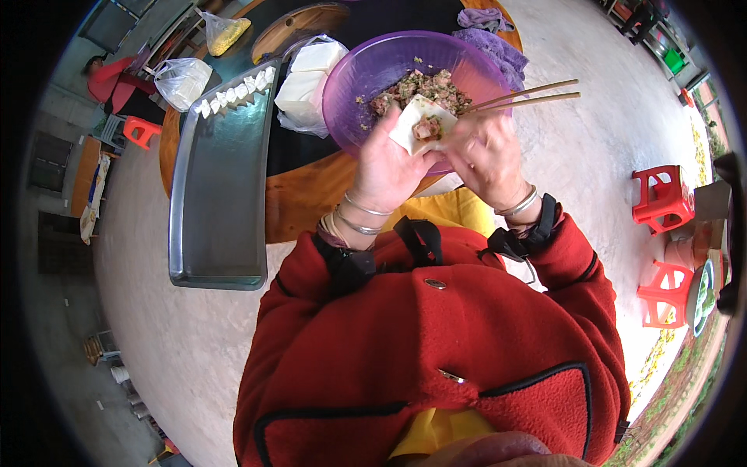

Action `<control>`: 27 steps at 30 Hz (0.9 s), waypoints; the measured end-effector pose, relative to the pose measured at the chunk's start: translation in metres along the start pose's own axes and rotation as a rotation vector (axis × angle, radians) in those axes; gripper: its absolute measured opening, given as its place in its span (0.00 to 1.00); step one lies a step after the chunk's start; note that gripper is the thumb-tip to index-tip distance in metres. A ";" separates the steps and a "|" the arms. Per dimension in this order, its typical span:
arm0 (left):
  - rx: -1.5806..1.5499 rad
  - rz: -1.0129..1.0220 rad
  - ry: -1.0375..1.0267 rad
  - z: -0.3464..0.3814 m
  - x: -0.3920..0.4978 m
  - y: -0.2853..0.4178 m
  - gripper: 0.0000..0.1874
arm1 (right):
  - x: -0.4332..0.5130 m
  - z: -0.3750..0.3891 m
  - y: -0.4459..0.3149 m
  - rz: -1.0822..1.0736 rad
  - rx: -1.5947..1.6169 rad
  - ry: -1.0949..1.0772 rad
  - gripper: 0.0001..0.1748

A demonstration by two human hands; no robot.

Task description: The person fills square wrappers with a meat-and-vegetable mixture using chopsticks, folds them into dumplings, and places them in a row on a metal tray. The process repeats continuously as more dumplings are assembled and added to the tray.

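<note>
A square dough wrapper (405, 124) with a lump of minced meat filling (428, 128) lies on the fingers of my left hand (385, 163), which holds it. My right hand (489, 157) is at the wrapper's right edge, its fingers slightly blurred, with a pair of wooden chopsticks (543, 96) held in it and pointing right. Both hands are over the near rim of a purple plastic bowl (350, 76), which contains more minced meat mixture (437, 84). Left of the bowl are stacks of white wrappers (300, 90) in a plastic bag. A long metal tray (222, 192) holds a row of folded dumplings (236, 92) near its far end.
The tray overhangs the edge of a round wooden table (309, 198). A bag of yellow food (227, 38), another white bag (184, 82), a round wooden lid (300, 26) and purple towels (493, 52) lie on it. Red stools (665, 198) stand right; a person (119, 84) is far left.
</note>
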State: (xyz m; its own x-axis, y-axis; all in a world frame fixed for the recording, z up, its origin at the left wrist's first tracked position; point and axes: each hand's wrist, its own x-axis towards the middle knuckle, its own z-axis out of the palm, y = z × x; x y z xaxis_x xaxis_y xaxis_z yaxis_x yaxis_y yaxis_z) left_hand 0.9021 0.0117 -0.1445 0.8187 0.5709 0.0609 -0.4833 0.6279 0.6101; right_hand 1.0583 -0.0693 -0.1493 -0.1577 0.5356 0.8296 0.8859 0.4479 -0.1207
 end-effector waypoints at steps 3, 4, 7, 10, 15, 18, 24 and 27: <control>0.152 0.036 -0.101 -0.003 -0.003 -0.005 0.23 | 0.007 0.011 0.004 0.191 0.067 0.122 0.09; 0.198 0.054 -0.083 -0.003 -0.006 -0.008 0.21 | 0.009 0.014 0.004 0.254 0.101 0.129 0.09; 0.252 0.080 -0.063 -0.002 -0.007 -0.010 0.19 | 0.013 0.020 0.003 0.333 0.157 0.170 0.08; 0.320 0.090 -0.034 -0.002 -0.009 -0.009 0.18 | 0.016 0.023 0.001 0.351 0.133 0.198 0.09; 0.415 0.160 -0.054 -0.007 -0.010 -0.010 0.19 | 0.016 0.024 -0.004 0.385 0.143 0.201 0.09; 0.388 0.171 -0.045 -0.008 -0.009 -0.011 0.19 | 0.016 0.023 -0.007 0.401 0.161 0.187 0.09; 0.346 0.142 -0.079 -0.004 -0.009 -0.008 0.20 | 0.016 0.020 -0.006 0.451 0.230 0.221 0.11; 0.330 0.114 -0.090 0.000 -0.010 -0.007 0.21 | 0.014 0.022 -0.005 0.559 0.537 0.161 0.12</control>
State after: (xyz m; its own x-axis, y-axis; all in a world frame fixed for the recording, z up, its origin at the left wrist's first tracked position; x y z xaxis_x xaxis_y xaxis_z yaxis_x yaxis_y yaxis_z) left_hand 0.8972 0.0019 -0.1494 0.7962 0.5697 0.2038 -0.4594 0.3499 0.8164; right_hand 1.0421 -0.0485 -0.1487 0.3501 0.6909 0.6326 0.4772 0.4496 -0.7551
